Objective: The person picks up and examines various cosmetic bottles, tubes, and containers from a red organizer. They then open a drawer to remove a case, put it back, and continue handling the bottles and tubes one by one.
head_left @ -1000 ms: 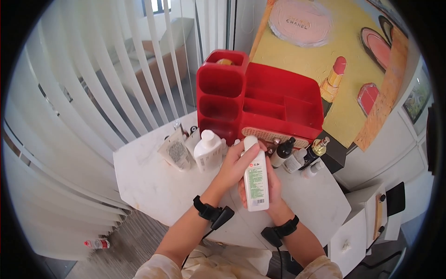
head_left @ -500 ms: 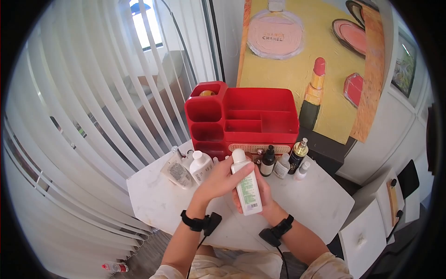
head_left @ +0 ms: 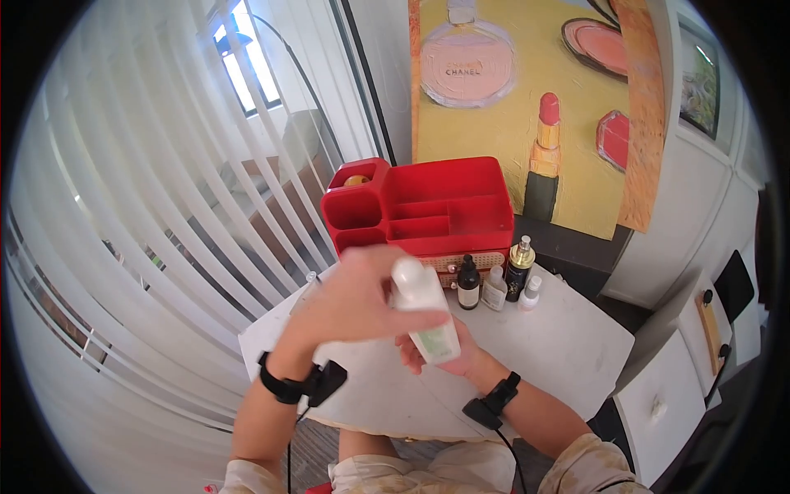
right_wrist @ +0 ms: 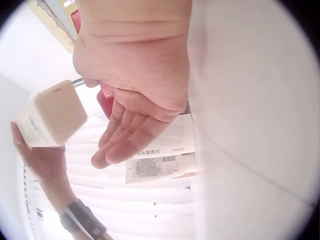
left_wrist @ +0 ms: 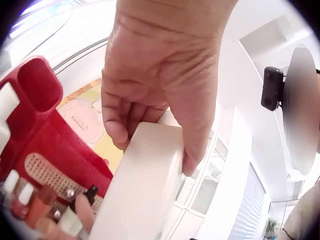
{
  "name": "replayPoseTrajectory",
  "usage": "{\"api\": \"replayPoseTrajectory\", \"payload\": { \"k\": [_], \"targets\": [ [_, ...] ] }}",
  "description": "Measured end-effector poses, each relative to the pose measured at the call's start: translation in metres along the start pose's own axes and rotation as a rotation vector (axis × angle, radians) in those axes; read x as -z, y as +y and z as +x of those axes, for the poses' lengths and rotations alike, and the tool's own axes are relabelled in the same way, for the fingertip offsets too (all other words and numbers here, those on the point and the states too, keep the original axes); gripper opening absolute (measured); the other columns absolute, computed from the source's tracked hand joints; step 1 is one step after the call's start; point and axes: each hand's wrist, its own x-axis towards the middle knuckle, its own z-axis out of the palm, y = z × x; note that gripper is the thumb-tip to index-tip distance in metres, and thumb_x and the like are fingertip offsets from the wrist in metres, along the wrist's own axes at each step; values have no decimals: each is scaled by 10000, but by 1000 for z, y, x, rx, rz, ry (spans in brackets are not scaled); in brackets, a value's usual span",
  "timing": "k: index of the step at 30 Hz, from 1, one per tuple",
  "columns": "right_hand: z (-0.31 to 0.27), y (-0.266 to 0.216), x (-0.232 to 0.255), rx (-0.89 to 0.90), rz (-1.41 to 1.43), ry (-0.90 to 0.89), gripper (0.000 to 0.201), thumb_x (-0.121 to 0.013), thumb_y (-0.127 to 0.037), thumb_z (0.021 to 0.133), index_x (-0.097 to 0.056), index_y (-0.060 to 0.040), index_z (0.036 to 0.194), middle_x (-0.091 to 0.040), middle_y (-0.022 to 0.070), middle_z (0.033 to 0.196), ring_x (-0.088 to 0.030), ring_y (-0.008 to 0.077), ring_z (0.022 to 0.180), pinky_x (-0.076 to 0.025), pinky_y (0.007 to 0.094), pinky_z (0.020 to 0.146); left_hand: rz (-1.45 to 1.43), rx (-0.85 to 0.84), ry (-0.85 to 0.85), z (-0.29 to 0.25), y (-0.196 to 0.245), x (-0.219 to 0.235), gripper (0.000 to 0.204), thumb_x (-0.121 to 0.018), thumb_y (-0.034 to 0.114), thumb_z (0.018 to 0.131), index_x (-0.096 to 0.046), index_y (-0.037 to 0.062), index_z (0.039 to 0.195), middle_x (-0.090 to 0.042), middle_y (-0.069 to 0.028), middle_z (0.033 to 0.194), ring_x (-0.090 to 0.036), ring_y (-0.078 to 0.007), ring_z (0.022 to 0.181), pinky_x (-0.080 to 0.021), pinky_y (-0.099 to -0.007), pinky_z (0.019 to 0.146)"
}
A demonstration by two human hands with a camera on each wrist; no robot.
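Note:
A white bottle (head_left: 429,317) with green print hangs tilted over the table, its cap end toward the left hand (head_left: 350,296). In the left wrist view the left hand (left_wrist: 160,85) grips the bottle (left_wrist: 145,185) between thumb and fingers. The right hand (head_left: 453,350) is just beside the bottle's lower end in the head view. The right wrist view shows the right hand (right_wrist: 135,95) with extended fingers, apart from the bottle (right_wrist: 55,115), whose flat base faces that camera.
A red organizer (head_left: 448,241) stands at the table's back. Before it are a dark dropper bottle (head_left: 468,284), a clear bottle (head_left: 494,290), a black-and-gold bottle (head_left: 518,267) and a small pinkish bottle (head_left: 531,294). White tubes (right_wrist: 165,137) stand at the left, behind the left hand.
The left hand has moved left and up with the bottle. The right hand has let go of the bottle. The head view has shifted, so the organizer sits further left.

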Motion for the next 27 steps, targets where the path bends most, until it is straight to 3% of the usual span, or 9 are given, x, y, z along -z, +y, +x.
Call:
{"api": "replayPoseTrajectory", "payload": {
  "k": [1, 2, 3, 4, 7, 14, 23, 27],
  "targets": [
    [1, 3, 11, 4, -106, -29, 787, -266, -636, 1022, -608, 31, 1258, -699, 282, 1002, -721, 333, 806, -575, 413, 713, 10, 19, 26, 6, 6, 14, 478, -948, 307, 688, -732, 20, 1002, -709, -21, 853, -642, -97, 770, -526, -264, 682],
    [3, 2, 11, -32, -99, -82, 923, -160, -727, 1016, -606, 43, 1259, -722, 208, 1027, -727, 290, 837, -568, 380, 770, -11, 13, 75, 14, 7, 24, 459, -938, 288, 708, -732, 12, 1011, -717, -22, 864, -647, -92, 782, -531, -266, 694],
    [3, 2, 10, -48, -99, -72, 937, -156, -742, 1008, -616, 36, 1253, -724, 204, 1030, -726, 285, 840, -566, 374, 776, -32, 7, 124, 23, 9, 34, 440, -929, 269, 728, -732, 5, 1020, -725, -22, 875, -652, -86, 795, -536, -268, 706],
    [2, 1, 7, -63, -98, -62, 951, -151, -758, 999, -626, 29, 1246, -726, 200, 1034, -725, 280, 844, -564, 369, 782, -65, 82, 120, 33, 12, 45, 428, -908, 258, 764, -728, -12, 1041, -737, -38, 900, -669, -98, 807, -550, -278, 727],
    [3, -1, 1, -92, -122, -46, 980, -143, -787, 982, -652, 16, 1219, -729, 190, 1046, -724, 269, 846, -559, 356, 791, 102, 81, 214, 71, -3, 65, 483, -892, 321, 788, -726, -18, 1088, -751, -70, 909, -726, -166, 862, -585, -315, 775],
    [3, -2, 5, -99, -151, -78, 943, -150, -756, 1001, -623, 19, 1256, -711, 206, 1112, -711, 274, 891, -528, 371, 830, 267, -4, 231, 148, -59, 66, 590, -867, 330, 801, -665, 28, 1267, -717, -159, 1141, -718, -244, 963, -582, -351, 829],
    [4, -2, 2, -89, -149, -52, 953, -138, -764, 999, -647, 14, 1209, -722, 195, 1077, -715, 251, 852, -545, 348, 802, 274, 29, 79, 171, -95, 51, 587, -864, 284, 803, -628, 49, 1287, -672, -106, 957, -610, -161, 691, -493, -294, 549],
    [4, -2, 1, -91, -159, -30, 949, -140, -766, 998, -657, 6, 1196, -729, 183, 1062, -719, 236, 838, -553, 334, 786, 254, 30, 104, 174, -114, 48, 526, -852, 247, 820, -600, 66, 1244, -672, -106, 971, -622, -198, 783, -527, -342, 678]
  ]
}}
